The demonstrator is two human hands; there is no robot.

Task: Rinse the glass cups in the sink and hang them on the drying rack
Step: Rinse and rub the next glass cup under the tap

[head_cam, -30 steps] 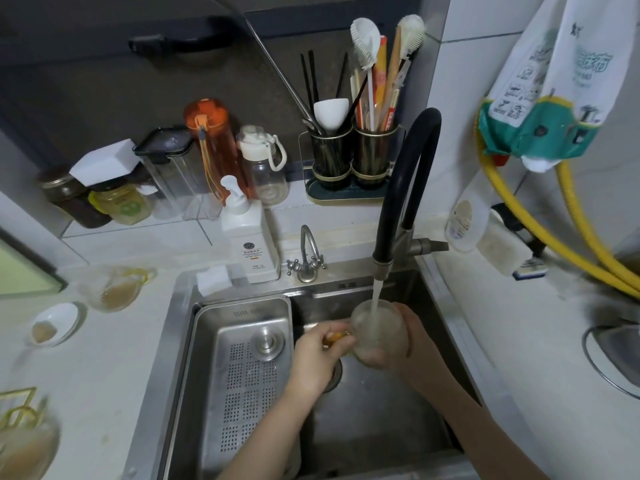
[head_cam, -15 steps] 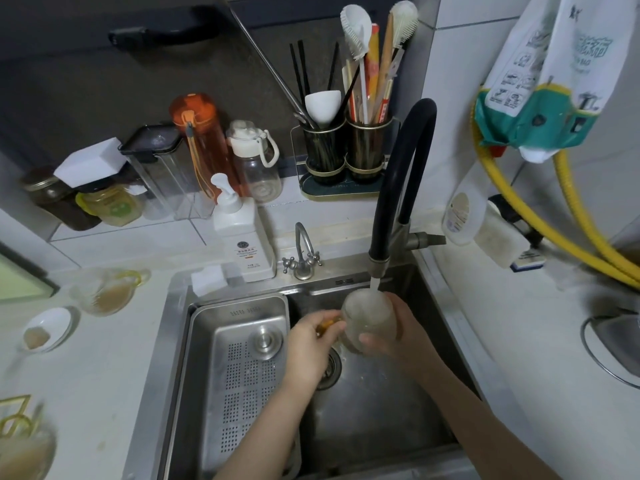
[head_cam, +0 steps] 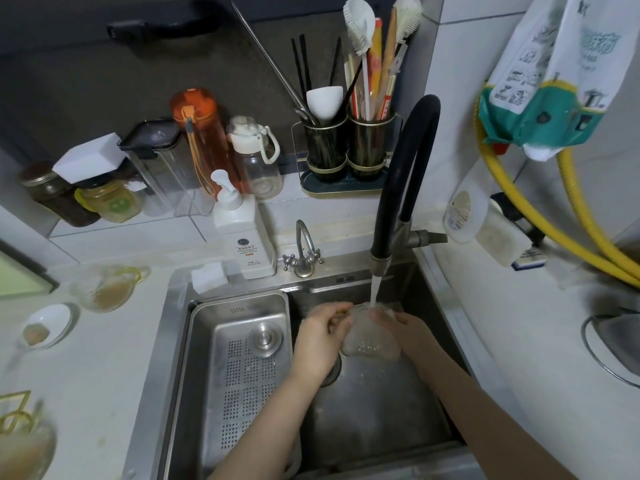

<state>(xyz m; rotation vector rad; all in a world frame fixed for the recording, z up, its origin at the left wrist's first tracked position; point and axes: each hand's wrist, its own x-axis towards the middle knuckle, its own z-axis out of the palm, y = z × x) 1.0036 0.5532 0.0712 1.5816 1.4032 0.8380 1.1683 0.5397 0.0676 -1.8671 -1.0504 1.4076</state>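
Observation:
A textured glass cup [head_cam: 369, 337] is held over the steel sink [head_cam: 374, 420], mouth up under water running from the black faucet [head_cam: 408, 174]. My left hand [head_cam: 317, 341] grips the cup's handle side at the left. My right hand [head_cam: 403, 327] wraps around its right side, fingers at the rim. Another glass cup with a yellow handle [head_cam: 107, 289] holding brownish liquid stands on the counter left of the sink. At the bottom left corner a gold wire rack [head_cam: 15, 415] and a blurred glass [head_cam: 24, 452] show partly.
A perforated steel drain tray [head_cam: 242, 372] fills the sink's left half. A soap pump bottle [head_cam: 242, 233], small tap [head_cam: 304, 251], bottles, jars and a utensil holder [head_cam: 349, 150] line the back. A small white dish [head_cam: 45, 327] sits left. Yellow hoses [head_cam: 571, 237] run at the right.
The cup has tilted from mouth toward the faucet to more upright under the stream, and both hands have shifted with it. The view has moved slightly.

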